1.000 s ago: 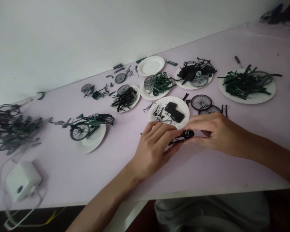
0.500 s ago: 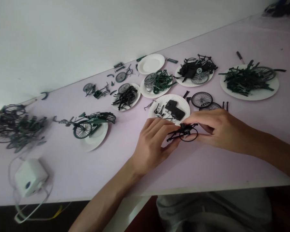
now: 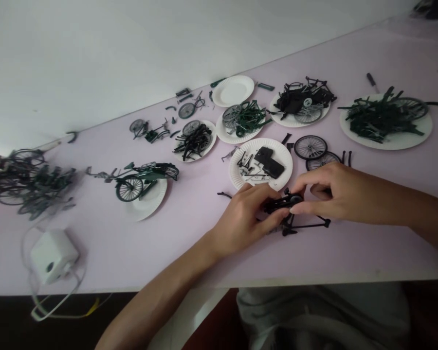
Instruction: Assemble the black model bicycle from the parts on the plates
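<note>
Both hands pinch a black model bicycle frame (image 3: 306, 225) low over the front middle of the table. My left hand (image 3: 241, 218) grips it from the left between thumb and fingers. From the right, my right hand (image 3: 345, 197) holds the part near a small round piece, thumb and forefinger pressed in. Thin bars of the frame stick out below and to the right of the fingertips; the rest is partly hidden. Right behind the hands is a paper plate (image 3: 235, 177) with black blocks (image 3: 272, 164) and small rods. Two spoked wheels (image 3: 311, 147) lie beside it.
More paper plates (image 3: 233, 92) stand behind, several heaped with green and black parts (image 3: 383, 119). A partly built green tricycle model (image 3: 146, 175) rests on a plate at left. Beyond it lies a pile of models (image 3: 36, 184). A white corded box (image 3: 54, 255) sits front left, a screwdriver (image 3: 371, 80) back right.
The black frame has been turned in my hands: the ring shape that faced me is gone and its bars now point to the lower right. The view has shifted slightly.
</note>
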Motion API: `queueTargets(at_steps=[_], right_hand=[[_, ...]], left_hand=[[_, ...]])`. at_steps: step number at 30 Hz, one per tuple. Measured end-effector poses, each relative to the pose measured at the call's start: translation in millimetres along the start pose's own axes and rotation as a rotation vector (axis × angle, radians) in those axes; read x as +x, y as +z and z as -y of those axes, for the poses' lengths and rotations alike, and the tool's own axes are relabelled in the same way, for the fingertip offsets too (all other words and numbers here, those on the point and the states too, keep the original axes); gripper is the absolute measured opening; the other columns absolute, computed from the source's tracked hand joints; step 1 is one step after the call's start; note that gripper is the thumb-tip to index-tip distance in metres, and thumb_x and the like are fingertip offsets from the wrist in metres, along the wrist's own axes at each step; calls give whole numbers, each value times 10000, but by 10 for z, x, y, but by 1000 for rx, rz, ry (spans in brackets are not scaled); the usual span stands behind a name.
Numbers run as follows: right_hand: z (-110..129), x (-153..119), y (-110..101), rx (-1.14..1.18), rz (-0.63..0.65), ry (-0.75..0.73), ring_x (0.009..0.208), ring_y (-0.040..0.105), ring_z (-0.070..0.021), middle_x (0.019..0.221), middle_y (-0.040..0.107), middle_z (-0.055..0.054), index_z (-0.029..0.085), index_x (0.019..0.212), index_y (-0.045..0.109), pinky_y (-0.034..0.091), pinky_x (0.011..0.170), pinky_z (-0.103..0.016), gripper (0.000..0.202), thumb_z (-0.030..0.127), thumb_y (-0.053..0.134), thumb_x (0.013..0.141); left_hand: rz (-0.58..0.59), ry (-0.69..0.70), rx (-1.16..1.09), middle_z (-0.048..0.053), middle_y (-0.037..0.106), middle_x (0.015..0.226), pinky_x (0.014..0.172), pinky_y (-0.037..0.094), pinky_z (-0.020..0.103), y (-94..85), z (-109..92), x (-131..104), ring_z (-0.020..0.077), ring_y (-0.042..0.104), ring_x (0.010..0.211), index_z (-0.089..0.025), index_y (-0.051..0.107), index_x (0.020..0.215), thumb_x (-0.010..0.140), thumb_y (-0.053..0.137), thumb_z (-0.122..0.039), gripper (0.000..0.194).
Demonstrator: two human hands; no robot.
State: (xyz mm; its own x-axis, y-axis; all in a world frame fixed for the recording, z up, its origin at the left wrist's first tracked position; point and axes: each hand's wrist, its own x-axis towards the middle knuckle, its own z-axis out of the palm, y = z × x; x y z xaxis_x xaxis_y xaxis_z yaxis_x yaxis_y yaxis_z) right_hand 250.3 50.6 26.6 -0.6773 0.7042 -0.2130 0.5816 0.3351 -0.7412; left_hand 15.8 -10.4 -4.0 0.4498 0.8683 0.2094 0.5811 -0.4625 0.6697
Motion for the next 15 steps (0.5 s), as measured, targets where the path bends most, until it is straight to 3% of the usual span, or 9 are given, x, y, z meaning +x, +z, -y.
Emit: queueTargets(at_steps=[4,9,15], right_hand=[[-98,-10,61,-42,-59,-91,722,646,-182,1029,774,-45,270,1129,780,469,639,-301,421,600,694,882],[-138,-13,82,-44,-35,-130,911,720,-224,1169,775,-47,282,1171,774,525,745,-319,385,560,660,931],[-144,-21,95,-162,-11,-177,919,730,-251,1139,781,-52,279,1138,785,534,789,-378,344,527,606,980]], left_hand=[[-18,160,189,10,691,826,734,426,321,-8,24,-11,137,583,683,-161,631,1014,1035,589,-384,229],[10,286,372,23,687,750,649,394,330,-139,44,-5,139,588,604,-148,652,960,1084,431,-526,455],[-185,206,420,69,717,934,736,478,318,-326,215,62,181,651,840,-150,638,1024,1070,530,-327,212]])
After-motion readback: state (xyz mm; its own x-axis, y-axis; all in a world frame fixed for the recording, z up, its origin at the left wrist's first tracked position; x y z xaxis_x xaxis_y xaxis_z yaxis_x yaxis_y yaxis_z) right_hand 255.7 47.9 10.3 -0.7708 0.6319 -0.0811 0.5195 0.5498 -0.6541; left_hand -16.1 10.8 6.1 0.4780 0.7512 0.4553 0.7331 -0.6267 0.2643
